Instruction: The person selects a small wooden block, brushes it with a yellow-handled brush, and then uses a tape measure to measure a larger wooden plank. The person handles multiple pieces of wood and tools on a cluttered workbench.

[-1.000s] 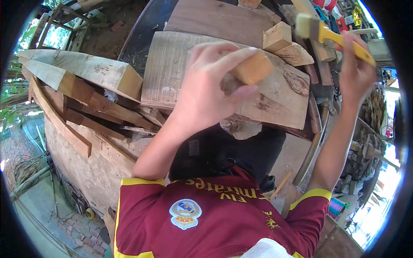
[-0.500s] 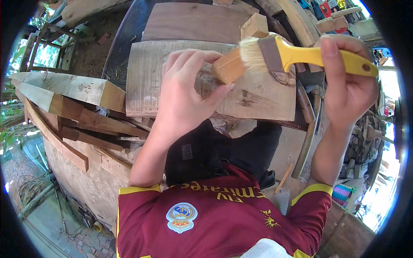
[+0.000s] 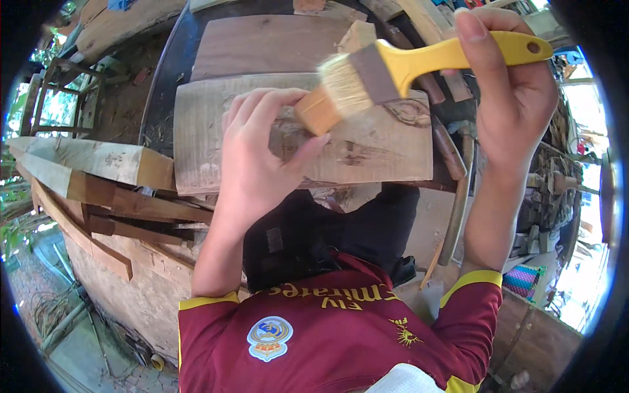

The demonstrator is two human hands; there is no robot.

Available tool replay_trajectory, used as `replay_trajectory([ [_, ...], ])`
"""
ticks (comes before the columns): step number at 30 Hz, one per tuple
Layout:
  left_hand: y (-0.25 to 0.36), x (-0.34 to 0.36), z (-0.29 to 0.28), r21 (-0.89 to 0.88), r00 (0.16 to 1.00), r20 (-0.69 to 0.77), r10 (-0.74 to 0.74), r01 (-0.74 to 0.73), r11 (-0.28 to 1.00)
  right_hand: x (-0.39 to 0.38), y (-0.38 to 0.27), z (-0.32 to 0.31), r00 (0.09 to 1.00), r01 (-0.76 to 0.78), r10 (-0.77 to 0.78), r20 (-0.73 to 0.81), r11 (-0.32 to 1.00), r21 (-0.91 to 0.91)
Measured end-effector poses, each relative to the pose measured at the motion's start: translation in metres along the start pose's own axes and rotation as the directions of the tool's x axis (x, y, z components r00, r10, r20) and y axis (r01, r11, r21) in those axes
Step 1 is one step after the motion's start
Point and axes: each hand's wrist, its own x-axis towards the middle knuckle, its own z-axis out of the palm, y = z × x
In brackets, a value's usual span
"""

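Yellow-handled brush (image 3: 419,63), well apart 1 second earlier, is now overlapping the right end of the wooden block (image 3: 316,114); the left hand (image 3: 254,150) is pinching that block between thumb and fingers, the right hand (image 3: 514,108) is grasping the brush by its handle, and a wide board (image 3: 393,157) is lying beneath the left hand

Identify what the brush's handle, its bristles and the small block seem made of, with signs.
Brush handle: probably plastic or painted wood, smooth yellow with a sheen. Bristles: pale natural or synthetic fibre, matt, in fine strands. Small block: likely wood, from its warm brown colour and squared edges; whether coated, unclear.
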Motion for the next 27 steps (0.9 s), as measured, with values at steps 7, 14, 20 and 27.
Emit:
replay_trajectory([
  [7, 0.012, -0.001, 0.000, -0.198, 0.980, -0.005, -0.198, 0.193, 0.961, 0.002, -0.005, 0.005, 0.990, -0.010, 0.018, 0.140, 0.999, -0.053],
  [14, 0.000, 0.000, -0.005, -0.030, 0.992, 0.094, 0.080, -0.077, 0.997, -0.011, -0.009, -0.024, 0.992, -0.010, -0.012, -0.127, 0.985, -0.170],
  [20, 0.011, 0.001, -0.001, 0.086, 0.999, 0.052, -0.012, 0.007, 0.996, -0.023, -0.022, -0.006, 0.977, -0.214, 0.215, 0.003, 0.971, 0.104],
  [27, 0.005, 0.001, 0.001, 0.114, 0.998, 0.061, -0.031, 0.024, 0.993, -0.018, -0.019, 0.005, 0.948, -0.318, 0.317, 0.031, 0.946, 0.054],
])
